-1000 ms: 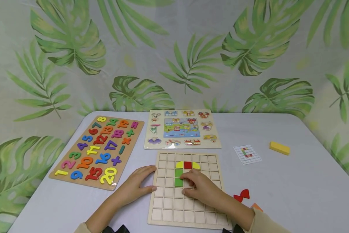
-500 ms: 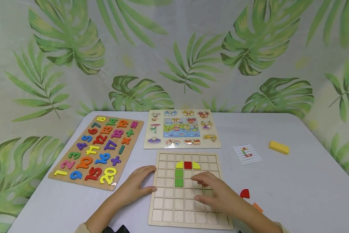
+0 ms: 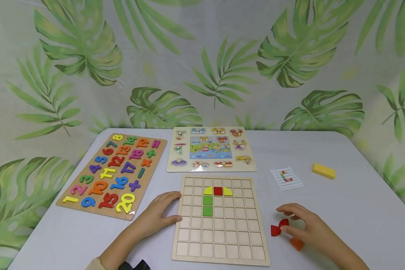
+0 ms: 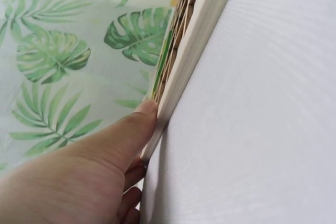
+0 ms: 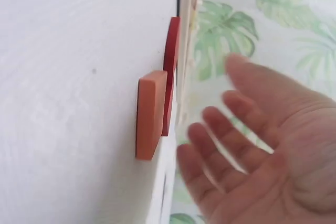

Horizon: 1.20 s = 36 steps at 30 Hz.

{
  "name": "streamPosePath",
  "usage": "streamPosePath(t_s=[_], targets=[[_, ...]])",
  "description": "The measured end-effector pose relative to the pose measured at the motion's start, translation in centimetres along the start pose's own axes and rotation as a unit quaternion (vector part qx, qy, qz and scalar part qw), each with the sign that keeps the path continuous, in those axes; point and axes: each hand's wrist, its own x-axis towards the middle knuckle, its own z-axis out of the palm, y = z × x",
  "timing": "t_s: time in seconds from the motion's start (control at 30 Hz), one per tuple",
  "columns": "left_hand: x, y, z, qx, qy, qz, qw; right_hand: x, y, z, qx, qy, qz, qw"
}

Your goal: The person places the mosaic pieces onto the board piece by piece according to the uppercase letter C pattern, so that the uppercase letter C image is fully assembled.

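A wooden grid board (image 3: pixel 197 238) lies in the middle of the table in the head view. Set in its cells are two yellow quarter-round pieces (image 3: pixel 228 192), a red square (image 3: pixel 218 191) and two green squares (image 3: pixel 207 211). My left hand (image 3: pixel 160 212) rests its thumb and fingertips against the board's left edge; the left wrist view shows the thumb (image 4: pixel 147 109) at that edge. Right of the board, my right hand (image 3: pixel 305 223) hovers with spread fingers over two red pieces (image 3: pixel 275 230) and an orange block (image 3: pixel 297 243). In the right wrist view nothing lies between its fingers.
A number puzzle board (image 3: pixel 138 210) lies at the left. Behind the grid board is a picture peg puzzle (image 3: pixel 249 166). A small pattern card (image 3: pixel 295 183) and a yellow block (image 3: pixel 324 171) lie at the right. A leaf-print cloth (image 3: pixel 222 56) hangs behind the table.
My right hand has left the green pieces on the board and moved right, over the loose red and orange pieces. My left hand stays at the board's edge.
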Motion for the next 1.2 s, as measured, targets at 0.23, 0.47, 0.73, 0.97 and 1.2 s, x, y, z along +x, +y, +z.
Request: streamPosePath(t_s=[0.23,0.47,0.73,0.97,1.2], targets=[[0.1,0.0,0.0,-0.005,0.001,-0.002,1.0000,-0.6,2.3,0.0,-0.025,-0.013,0.016,0.999],[0.0,0.1,0.0,-0.003,0.001,-0.004,1.0000,-0.5,2.5,0.0,-0.049,-0.027,0.074,0.996],[-0.1,0.1,0.0,-0.004,0.001,-0.010,0.9999,0.3,0.7,-0.1,0.135,-0.072,0.088,0.984],[0.0,0.0,0.1,-0.003,0.002,-0.007,1.0000,2.0,-2.0,0.9,0.315,-0.135,0.053,0.938],[0.0,0.0,0.0,-0.001,0.003,-0.006,1.0000,4.3,-5.4,3.4,0.349,-0.157,0.012,0.924]])
